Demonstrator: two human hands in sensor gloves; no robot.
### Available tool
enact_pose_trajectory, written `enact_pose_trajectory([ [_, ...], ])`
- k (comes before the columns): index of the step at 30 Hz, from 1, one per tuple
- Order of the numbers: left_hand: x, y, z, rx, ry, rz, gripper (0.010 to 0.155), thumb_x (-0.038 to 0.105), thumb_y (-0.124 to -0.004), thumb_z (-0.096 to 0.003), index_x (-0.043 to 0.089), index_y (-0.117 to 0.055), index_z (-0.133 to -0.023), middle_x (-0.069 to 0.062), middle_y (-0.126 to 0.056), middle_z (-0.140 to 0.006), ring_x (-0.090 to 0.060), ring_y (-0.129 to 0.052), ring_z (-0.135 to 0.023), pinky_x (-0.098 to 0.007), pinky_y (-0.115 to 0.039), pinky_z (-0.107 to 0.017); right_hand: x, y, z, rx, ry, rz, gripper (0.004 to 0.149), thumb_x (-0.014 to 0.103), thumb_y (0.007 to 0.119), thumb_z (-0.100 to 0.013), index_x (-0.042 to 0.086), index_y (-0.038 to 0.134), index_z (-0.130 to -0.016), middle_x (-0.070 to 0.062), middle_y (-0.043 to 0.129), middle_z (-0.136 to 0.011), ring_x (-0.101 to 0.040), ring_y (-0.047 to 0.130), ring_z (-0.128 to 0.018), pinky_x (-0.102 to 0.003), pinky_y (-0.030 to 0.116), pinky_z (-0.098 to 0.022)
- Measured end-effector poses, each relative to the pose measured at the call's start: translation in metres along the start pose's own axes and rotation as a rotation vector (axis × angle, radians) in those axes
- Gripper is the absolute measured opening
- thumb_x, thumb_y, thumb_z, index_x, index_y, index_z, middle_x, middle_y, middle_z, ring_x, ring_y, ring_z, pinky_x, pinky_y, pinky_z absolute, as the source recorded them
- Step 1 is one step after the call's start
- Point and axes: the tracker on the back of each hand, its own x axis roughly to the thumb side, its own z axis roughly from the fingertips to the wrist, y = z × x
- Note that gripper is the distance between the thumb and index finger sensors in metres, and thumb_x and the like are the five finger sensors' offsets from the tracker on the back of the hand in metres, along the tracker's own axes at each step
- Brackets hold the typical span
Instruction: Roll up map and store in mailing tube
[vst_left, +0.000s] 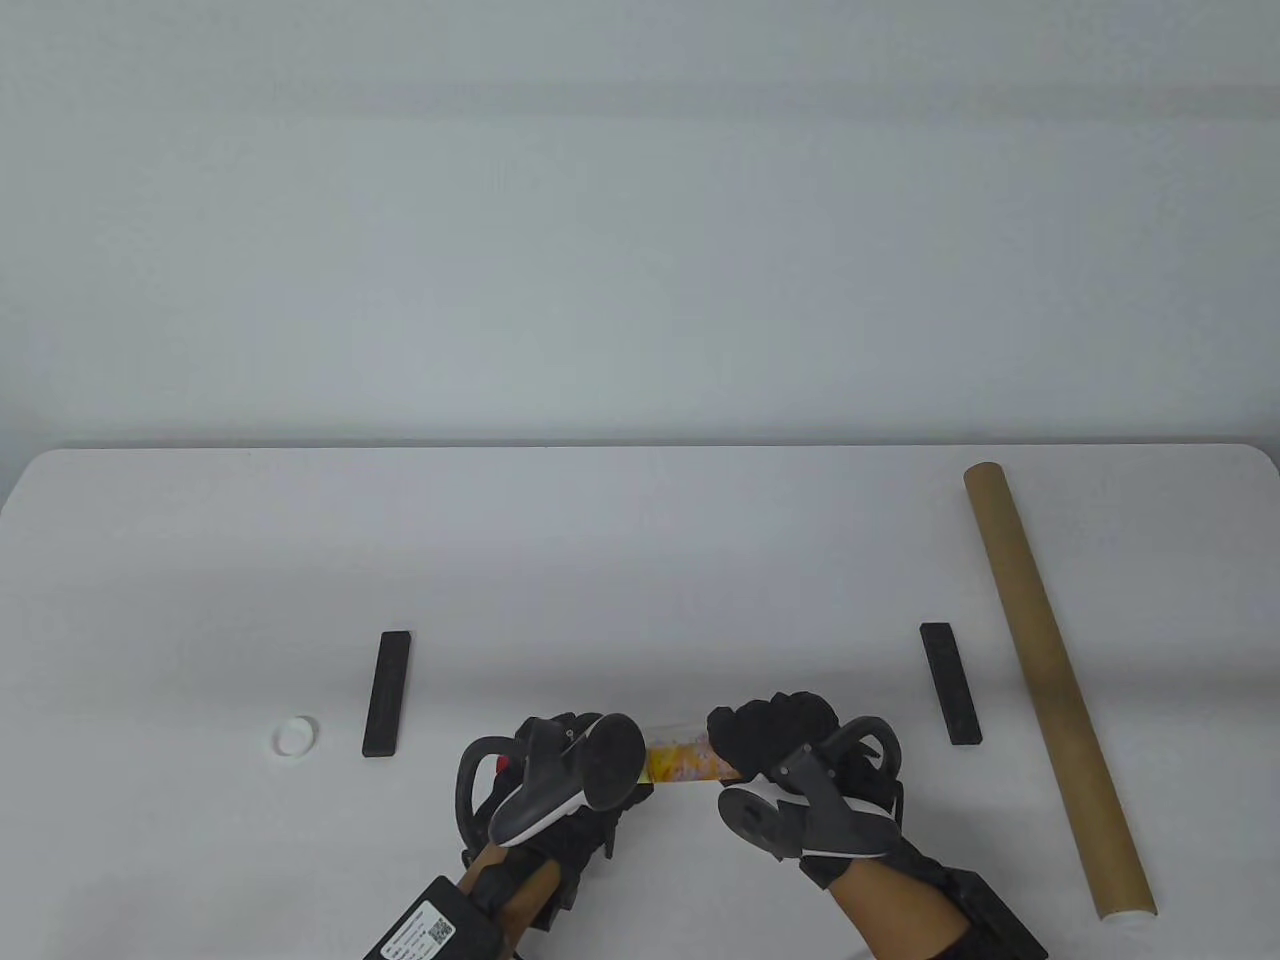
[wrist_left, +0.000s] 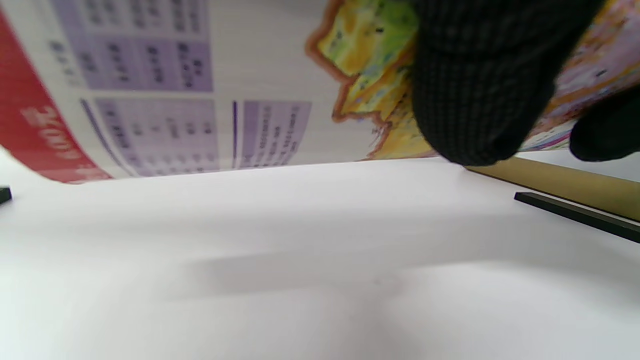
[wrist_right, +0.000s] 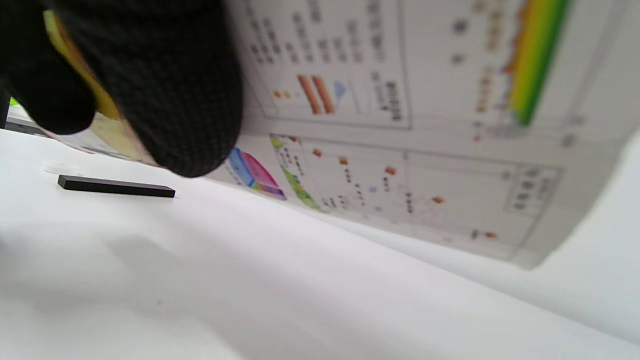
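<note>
White bench against a plain grey-white wall. Map near the front edge, between the two hands, rolled or nearly so; only a short yellow-orange band of it shows from above. Wrist views show printed paper curving up off the bench: red border and tables on the left, legend panels and colour bar on the right.

Left hand and right hand each wrapped over one end of the roll, gloved fingers pressing on the print. Both holding the map.

Mailing tube lies well apart on the right, running from the far side to the front edge, its near end showing white. Two black bars flank the work area. Small white cap at left, likely the tube's.

Risks, as judged:
- Roll looks loose in the wrist views. If one hand lets go to fetch the tube, the paper may spring open.
- Uneven pressure between the ends could make the roll cone or telescope, too wide to enter the tube.
- A hard squeeze may crease the paper.
- Tube sits near the bench's front edge; a careless reach could roll it off.
</note>
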Motion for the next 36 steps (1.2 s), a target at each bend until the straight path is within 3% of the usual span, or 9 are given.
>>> enact_pose_trajectory([
  [7,0.009,0.002,0.008,0.173,-0.016,-0.164,0.055,0.064,-0.095,-0.0315,0.043,-0.084,-0.081,0.011,-0.094,-0.070,-0.015,-0.101,-0.064,-0.040,-0.075,-0.069,-0.010,0.005,-0.002,0.077,0.040,-0.149,0.053,0.040,0.099,-0.042,0.010,0.089,-0.084,-0.004,0.094,-0.059,-0.026,0.100,-0.042,-0.054,0.082,-0.046],
  [11,0.011,0.006,0.010,0.239,-0.024,-0.202,0.054,0.064,-0.096,-0.0301,0.043,-0.085,-0.079,0.012,-0.095,-0.067,-0.014,-0.101,-0.061,-0.039,-0.076,-0.068,-0.015,0.007,-0.002,0.098,0.054,-0.235,0.053,0.040,0.099,-0.042,0.010,0.089,-0.084,-0.005,0.094,-0.059,-0.026,0.100,-0.042,-0.054,0.081,-0.045],
  [18,0.009,0.006,0.007,0.150,-0.012,-0.178,0.046,0.063,-0.096,-0.0315,0.044,-0.088,-0.073,0.011,-0.097,-0.059,-0.014,-0.101,-0.053,-0.038,-0.078,-0.065,-0.012,0.009,0.001,0.051,0.033,-0.173,0.059,0.042,0.098,-0.043,0.009,0.086,-0.090,-0.006,0.093,-0.065,-0.029,0.099,-0.050,-0.056,0.078,-0.051],
  [26,-0.006,0.000,-0.003,-0.083,0.030,0.032,0.046,0.062,-0.096,-0.0324,0.043,-0.089,-0.073,0.011,-0.097,-0.059,-0.014,-0.101,-0.053,-0.038,-0.078,-0.065,-0.002,0.003,0.002,-0.025,-0.002,-0.006,0.062,0.042,0.099,-0.042,0.011,0.084,-0.093,-0.005,0.093,-0.068,-0.028,0.099,-0.053,-0.054,0.078,-0.054],
  [28,-0.006,-0.001,-0.003,-0.093,0.025,0.033,0.046,0.063,-0.096,-0.0324,0.043,-0.089,-0.073,0.011,-0.097,-0.059,-0.014,-0.102,-0.053,-0.038,-0.078,-0.065,-0.002,0.004,0.001,0.006,-0.003,-0.017,0.061,0.045,0.098,-0.041,0.011,0.085,-0.090,-0.005,0.094,-0.065,-0.029,0.099,-0.049,-0.057,0.078,-0.050],
  [29,-0.006,-0.002,-0.003,-0.094,0.023,0.031,0.046,0.063,-0.096,-0.0323,0.043,-0.089,-0.073,0.011,-0.097,-0.059,-0.014,-0.102,-0.053,-0.038,-0.078,-0.065,-0.003,0.005,0.000,0.014,-0.001,-0.024,0.058,0.040,0.101,-0.041,0.010,0.087,-0.089,-0.004,0.094,-0.064,-0.025,0.101,-0.048,-0.053,0.081,-0.051],
  [36,0.002,-0.003,0.001,0.028,0.006,-0.089,0.058,0.065,-0.094,-0.0323,0.042,-0.083,-0.085,0.010,-0.095,-0.074,-0.017,-0.101,-0.068,-0.041,-0.075,-0.069,-0.008,0.010,-0.001,0.061,0.023,-0.092,0.056,0.042,0.099,-0.042,0.010,0.088,-0.087,-0.004,0.095,-0.061,-0.026,0.100,-0.044,-0.055,0.081,-0.048],
])
